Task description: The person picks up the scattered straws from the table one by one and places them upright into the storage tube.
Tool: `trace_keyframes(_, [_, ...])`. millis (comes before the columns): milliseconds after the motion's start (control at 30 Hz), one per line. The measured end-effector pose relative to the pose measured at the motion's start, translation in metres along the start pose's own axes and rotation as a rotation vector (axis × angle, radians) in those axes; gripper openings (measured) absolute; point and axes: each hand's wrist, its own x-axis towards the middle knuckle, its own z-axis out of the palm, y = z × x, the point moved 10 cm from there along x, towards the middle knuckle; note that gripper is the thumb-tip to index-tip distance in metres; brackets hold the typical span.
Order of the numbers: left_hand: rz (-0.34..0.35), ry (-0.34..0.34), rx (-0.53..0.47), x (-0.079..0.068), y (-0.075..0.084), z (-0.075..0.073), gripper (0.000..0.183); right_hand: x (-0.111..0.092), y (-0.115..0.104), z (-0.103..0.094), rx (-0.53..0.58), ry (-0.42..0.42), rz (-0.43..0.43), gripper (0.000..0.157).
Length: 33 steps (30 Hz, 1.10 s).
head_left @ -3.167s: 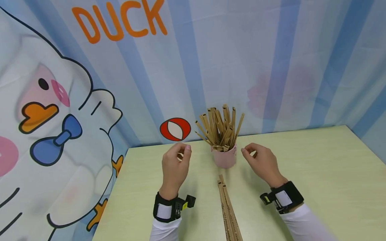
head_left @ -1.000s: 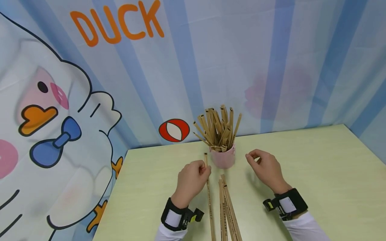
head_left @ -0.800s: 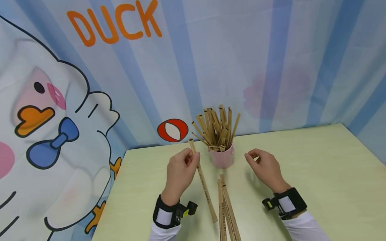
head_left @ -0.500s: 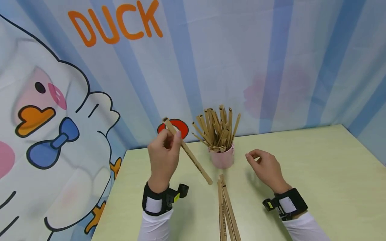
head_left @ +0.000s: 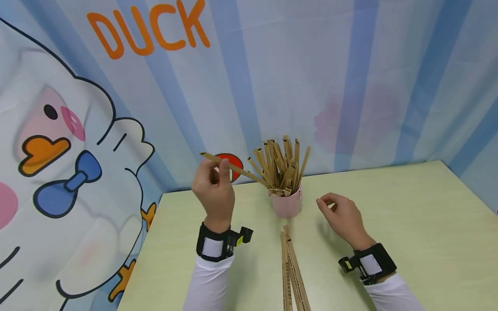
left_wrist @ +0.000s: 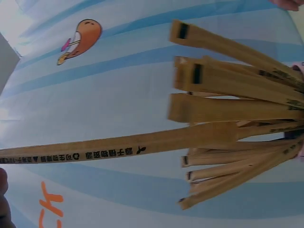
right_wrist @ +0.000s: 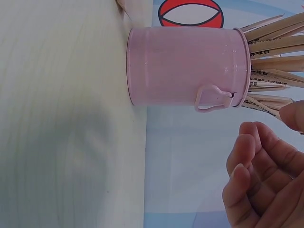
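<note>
Pinched between the thumb and fingers of my left hand (head_left: 215, 194) is a brown paper-wrapped straw (head_left: 248, 174), printed with dark lettering. It slants down to the right, its far end overlapping the straws (head_left: 275, 162) that stand in a small pink bucket (head_left: 287, 205). The left wrist view shows the held straw (left_wrist: 104, 148) with its far end among the bundle's tops. My right hand (head_left: 344, 219) hovers over the table to the right of the bucket, fingers loosely curled and holding nothing. In the right wrist view its fingers are beside the bucket's wire-handle side (right_wrist: 213, 97).
Several more wrapped straws (head_left: 295, 270) lie on the pale table (head_left: 424, 224) in front of the bucket, pointing toward it. Behind the table hangs a blue striped cloth (head_left: 295, 77) with a duck print (head_left: 85, 255). Both wrists wear black camera straps.
My left hand has picked up a straw from the table, lifted it up and left, then tilted it flatter so its far end reaches the bundle. The right hand has hardly moved lately.
</note>
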Motion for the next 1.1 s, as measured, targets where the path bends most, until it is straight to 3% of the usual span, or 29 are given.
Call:
trace_keyframes(333, [-0.023, -0.211, 0.126, -0.055, -0.024, 0.058, 0.013, -0.001, 0.000, 0.001, -0.005, -0.008, 0.014, 0.036])
trace_keyframes(567, [-0.090, -0.449, 0.294, -0.086, -0.042, 0.086, 0.018, -0.001, 0.001, 0.001, -0.012, -0.007, 0.014, 0.036])
trace_keyframes(700, [-0.134, -0.602, 0.378, -0.101, -0.051, 0.097, 0.022, 0.000, 0.001, 0.001, -0.008, -0.011, 0.016, 0.036])
trace_keyframes(800, [-0.147, -0.676, 0.412, -0.109, -0.055, 0.101, 0.020, 0.000, 0.002, 0.001, -0.008, -0.014, 0.019, 0.037])
trace_keyframes(1100, [-0.163, -0.723, 0.401, -0.110, -0.054, 0.100, 0.028, 0.000, 0.003, 0.000, -0.012, -0.007, 0.016, 0.031])
